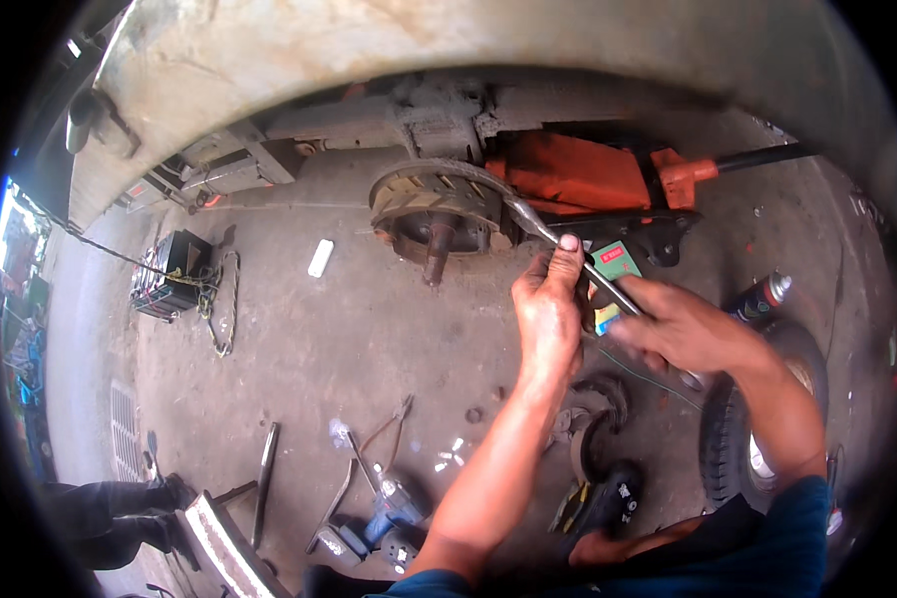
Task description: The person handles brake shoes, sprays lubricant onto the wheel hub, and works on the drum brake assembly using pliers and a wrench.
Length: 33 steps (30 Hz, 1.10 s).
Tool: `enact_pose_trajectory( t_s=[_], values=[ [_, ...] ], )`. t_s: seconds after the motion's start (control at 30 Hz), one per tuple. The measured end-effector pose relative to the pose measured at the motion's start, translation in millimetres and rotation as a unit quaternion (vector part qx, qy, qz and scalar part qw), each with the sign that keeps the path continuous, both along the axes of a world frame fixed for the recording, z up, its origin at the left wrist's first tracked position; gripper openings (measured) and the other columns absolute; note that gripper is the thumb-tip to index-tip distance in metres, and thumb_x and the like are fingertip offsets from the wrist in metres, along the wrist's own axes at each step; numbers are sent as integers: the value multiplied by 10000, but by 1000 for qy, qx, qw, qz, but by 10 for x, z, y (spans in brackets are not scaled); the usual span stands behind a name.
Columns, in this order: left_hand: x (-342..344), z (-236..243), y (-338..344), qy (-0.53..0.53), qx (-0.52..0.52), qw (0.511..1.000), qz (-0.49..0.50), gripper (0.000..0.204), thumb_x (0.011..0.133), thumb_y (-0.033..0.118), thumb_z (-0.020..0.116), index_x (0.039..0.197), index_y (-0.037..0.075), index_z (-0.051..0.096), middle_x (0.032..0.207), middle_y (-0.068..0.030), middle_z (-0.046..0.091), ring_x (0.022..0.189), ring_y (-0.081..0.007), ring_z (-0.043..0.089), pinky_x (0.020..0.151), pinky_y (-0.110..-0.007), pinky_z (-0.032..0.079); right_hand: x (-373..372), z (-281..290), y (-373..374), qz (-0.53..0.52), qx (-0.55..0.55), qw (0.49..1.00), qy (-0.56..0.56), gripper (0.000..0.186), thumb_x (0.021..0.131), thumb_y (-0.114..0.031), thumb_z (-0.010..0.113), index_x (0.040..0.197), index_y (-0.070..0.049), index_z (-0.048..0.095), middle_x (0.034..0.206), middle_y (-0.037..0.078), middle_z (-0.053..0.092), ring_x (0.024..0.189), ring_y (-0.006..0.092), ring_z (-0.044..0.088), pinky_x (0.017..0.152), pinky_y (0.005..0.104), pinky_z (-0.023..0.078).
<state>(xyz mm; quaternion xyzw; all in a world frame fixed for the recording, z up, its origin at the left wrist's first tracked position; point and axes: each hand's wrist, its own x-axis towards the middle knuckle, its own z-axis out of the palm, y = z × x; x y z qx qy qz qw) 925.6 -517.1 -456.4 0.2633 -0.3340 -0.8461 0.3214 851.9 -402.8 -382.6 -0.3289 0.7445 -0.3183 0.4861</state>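
Both my hands grip a long metal pry bar (pixel 620 293), which slants from upper left to lower right. My left hand (pixel 551 311) is closed round its upper part, the thumb lying along the shaft. Lower down, my right hand (pixel 680 324) wraps the bar, its fingers slightly blurred. The bar's flattened upper end lies at the right rim of a rusty wheel hub and brake assembly (pixel 439 194); whether it touches is hard to tell. From the hub's middle a stub shaft (pixel 439 249) sticks out. Behind my hands lies a green box (pixel 616 261), partly covered.
An orange jack (pixel 568 171) stands under the vehicle, beside the hub. Right of me are a tyre (pixel 730 429) and a spray can (pixel 764 297). Curved brake shoes (pixel 593 439), a blue cordless power tool (pixel 394 508), a metal rod (pixel 266 483) and a battery (pixel 174 271) lie around. Another person's legs (pixel 110 513) show lower left.
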Motion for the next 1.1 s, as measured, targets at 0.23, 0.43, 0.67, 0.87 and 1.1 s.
enact_pose_trajectory(
  t_s=[0.23, 0.43, 0.67, 0.87, 1.1],
  values=[
    [-13, -35, 24, 20, 57, 998, -26, 303, 934, 296, 562, 777, 39, 532, 570, 19, 431, 435, -71, 368, 378, -244, 315, 449, -60, 487, -148, -134, 972, 120, 426, 901, -102, 551, 1307, -16, 453, 852, 51, 592, 691, 95, 548, 623, 231, 468],
    [-64, 44, -8, 26, 66, 996, -53, 315, 933, 308, 563, 749, 58, 505, 572, 19, 425, 430, -71, 359, 380, -250, 307, 158, 170, 430, -205, -82, 969, 108, 308, 861, -63, 582, 1161, 7, 586, 719, 34, 631, 532, 57, 515, 475, 210, 418],
    [-120, -12, -25, 8, 45, 999, -25, 352, 924, 374, 563, 782, 62, 485, 587, 8, 420, 455, -102, 409, 407, -269, 373, 80, 59, 399, -203, -94, 957, 187, 208, 816, -104, 623, 989, 11, 639, 736, 54, 642, 584, 102, 553, 536, 248, 449],
    [47, -168, -31, 63, 15, 995, -79, 345, 924, 375, 563, 821, 48, 521, 592, -11, 478, 468, -90, 430, 417, -245, 376, 525, -505, 554, -139, -181, 955, 189, 393, 922, -79, 541, 1297, 5, 461, 898, 13, 566, 710, 63, 489, 619, 208, 433],
    [118, -254, -75, 51, 2, 995, -89, 333, 937, 363, 547, 832, 47, 533, 629, -3, 513, 484, -73, 440, 432, -223, 362, 745, -617, 513, -154, -197, 949, 192, 335, 917, -75, 522, 1232, 29, 479, 926, 100, 567, 845, 193, 574, 751, 315, 471]
  ],
)
